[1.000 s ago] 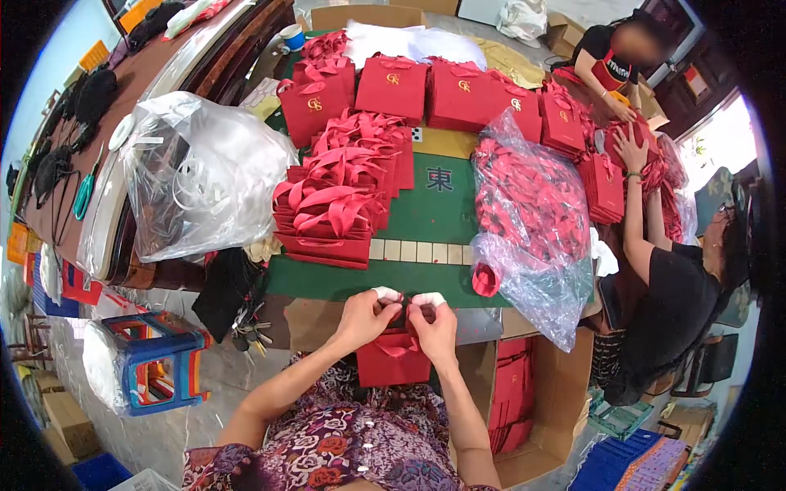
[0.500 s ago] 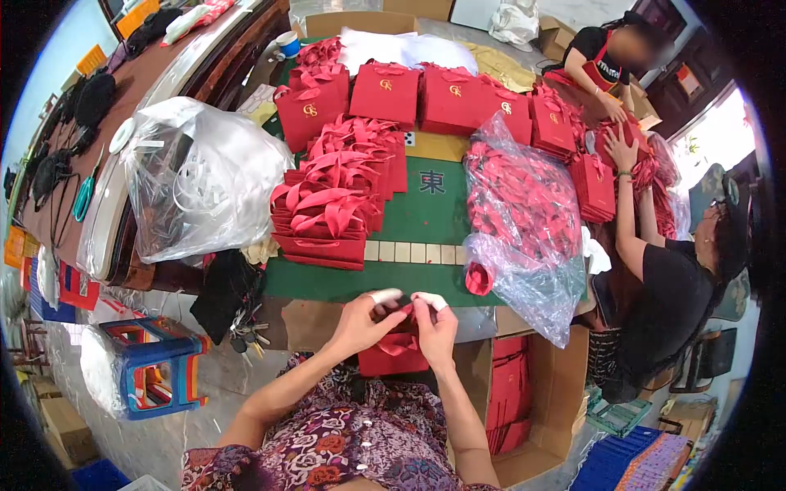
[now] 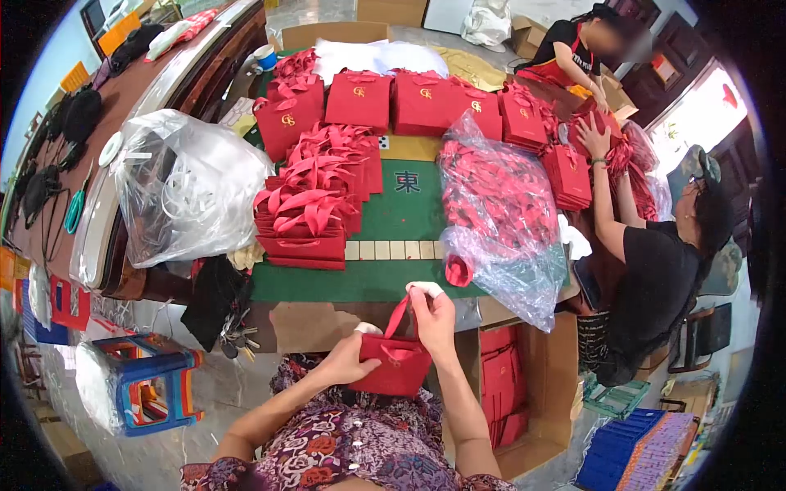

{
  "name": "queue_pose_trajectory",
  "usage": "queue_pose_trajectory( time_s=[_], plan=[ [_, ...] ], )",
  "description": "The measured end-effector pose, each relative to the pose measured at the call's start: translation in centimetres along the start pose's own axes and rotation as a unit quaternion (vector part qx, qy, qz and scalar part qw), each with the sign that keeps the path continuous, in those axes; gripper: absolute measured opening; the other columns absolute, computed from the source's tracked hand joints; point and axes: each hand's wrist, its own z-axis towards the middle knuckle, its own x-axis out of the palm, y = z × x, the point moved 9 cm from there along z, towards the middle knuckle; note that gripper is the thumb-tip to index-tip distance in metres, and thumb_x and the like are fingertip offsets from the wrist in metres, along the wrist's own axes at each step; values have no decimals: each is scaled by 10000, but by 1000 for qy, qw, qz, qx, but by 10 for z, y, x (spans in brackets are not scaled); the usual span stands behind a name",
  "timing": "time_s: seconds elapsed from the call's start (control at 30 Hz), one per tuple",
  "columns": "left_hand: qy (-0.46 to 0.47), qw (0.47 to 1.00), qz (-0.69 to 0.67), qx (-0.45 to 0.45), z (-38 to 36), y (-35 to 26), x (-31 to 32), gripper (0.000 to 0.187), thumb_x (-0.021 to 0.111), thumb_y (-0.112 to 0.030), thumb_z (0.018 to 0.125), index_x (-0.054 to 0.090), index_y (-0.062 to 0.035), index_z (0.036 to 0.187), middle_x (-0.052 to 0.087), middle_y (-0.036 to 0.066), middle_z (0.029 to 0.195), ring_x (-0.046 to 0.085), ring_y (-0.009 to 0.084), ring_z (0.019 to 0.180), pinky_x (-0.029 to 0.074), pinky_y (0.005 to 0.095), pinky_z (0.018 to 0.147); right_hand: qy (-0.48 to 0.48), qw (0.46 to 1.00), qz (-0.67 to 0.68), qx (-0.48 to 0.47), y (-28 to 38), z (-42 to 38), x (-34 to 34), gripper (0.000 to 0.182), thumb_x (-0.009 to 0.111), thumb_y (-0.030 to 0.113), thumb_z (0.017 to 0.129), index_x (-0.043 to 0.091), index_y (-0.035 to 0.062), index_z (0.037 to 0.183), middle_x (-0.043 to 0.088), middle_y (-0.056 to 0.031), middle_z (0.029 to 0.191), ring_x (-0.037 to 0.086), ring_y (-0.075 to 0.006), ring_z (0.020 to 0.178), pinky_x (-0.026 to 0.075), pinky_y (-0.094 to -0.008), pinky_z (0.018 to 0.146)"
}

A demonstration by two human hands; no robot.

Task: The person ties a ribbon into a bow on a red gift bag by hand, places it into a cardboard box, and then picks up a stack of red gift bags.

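A small red paper gift bag [image 3: 395,370] hangs in front of my lap, just below the green table's [image 3: 327,281] near edge. My left hand [image 3: 352,360] grips the bag's left side near its top. My right hand [image 3: 431,319], with white tape on a fingertip, pinches the bag's red ribbon handle [image 3: 396,317] and holds it up above the bag's mouth. A pile of flat red bags with ribbon handles [image 3: 307,217] lies on the table just beyond my hands.
A clear plastic sack of red ribbons [image 3: 501,217] sits at the right, a sack of white material [image 3: 184,184] at the left. Upright red bags [image 3: 393,98] line the far side. A cardboard box [image 3: 516,393] holds red bags. Two other people [image 3: 655,270] work at the right.
My hands have dropped from the table edge toward my lap. The right hand has pulled the ribbon handle up, and the left hand has shifted down onto the bag's side.
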Motion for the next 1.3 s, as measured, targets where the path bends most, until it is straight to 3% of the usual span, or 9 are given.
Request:
queue_pose_trajectory(
  time_s=[0.27, 0.37, 0.6, 0.8, 0.87, 0.97, 1.07, 1.17, 1.3],
  plan=[
    [57, 996, 73, -14, -5, -5, -13, 431, 729, -89, 791, 522, 0, 1159, 671, 228, 972, 670, 381, 987, 520, 422, 851, -4, 995, 86, 46, -35, 18, 3, 165, 575, 141, 1000, 684, 23, 1034, 637, 37, 896, 531, -30, 807, 422, -200, 730],
    [52, 993, 94, -41, -3, 1, -22, 418, 751, -71, 783, 557, 4, 1146, 691, 169, 1014, 678, 276, 994, 519, 388, 879, 8, 996, 81, 39, -46, 27, 6, 195, 588, 156, 995, 674, -1, 1073, 661, 7, 913, 566, -69, 835, 450, -225, 753],
    [4, 983, -178, -43, 13, 17, -55, 368, 672, -137, 932, 544, 4, 1246, 639, 34, 1174, 591, 119, 1080, 490, 319, 947, -49, 973, -205, -98, 30, -4, -10, 483, 718, 252, 894, 552, 17, 1282, 535, -170, 1154, 575, -312, 1034, 484, -363, 874],
    [-37, 926, -366, -90, 26, 9, -58, 374, 636, -185, 974, 520, -14, 1286, 610, 28, 1215, 581, 102, 1076, 487, 290, 946, 198, 909, -323, -176, 61, -83, 59, 959, 898, 397, 628, 465, 5, 1389, 443, -183, 1318, 473, -366, 1193, 399, -448, 1029],
    [-18, 925, -366, -99, 25, -3, -55, 410, 629, -198, 979, 498, -14, 1322, 596, 32, 1241, 577, 103, 1092, 493, 293, 937, 134, 921, -315, -187, 49, -94, 60, 823, 843, 205, 724, 444, 6, 1415, 464, -209, 1319, 492, -408, 1194, 430, -465, 1010],
    [-5, 948, -306, -87, 23, -27, -55, 451, 642, -209, 972, 478, -9, 1342, 594, 45, 1239, 576, 108, 1098, 501, 300, 924, 109, 944, -266, -162, 45, -93, 48, 652, 726, 28, 810, 453, -8, 1402, 495, -211, 1306, 533, -385, 1182, 450, -423, 1007],
    [-6, 945, -326, 29, 24, -39, -51, 444, 644, -189, 958, 497, -18, 1340, 581, 78, 1275, 566, 158, 1149, 479, 322, 961, 18, 998, 22, -56, 16, -91, 23, 447, 612, 30, 937, 496, -3, 1367, 566, -162, 1273, 579, -257, 1153, 461, -341, 983],
    [-98, 991, 53, 73, 15, -65, -57, 523, 778, -200, 827, 558, -60, 1280, 599, 114, 1198, 598, 234, 1094, 478, 360, 949, -28, 933, 311, 178, -44, -96, 23, 347, 597, 134, 992, 539, 8, 1310, 641, -57, 1185, 609, -163, 1065, 486, -307, 949],
    [-95, 950, 258, 146, 13, -48, -27, 542, 782, -217, 778, 583, -74, 1261, 521, 170, 1242, 490, 384, 1156, 420, 453, 999, -20, 929, 274, 247, -69, -95, 17, 372, 635, 151, 975, 533, 0, 1298, 620, -82, 1214, 605, -171, 1063, 508, -301, 916]
  ],
)
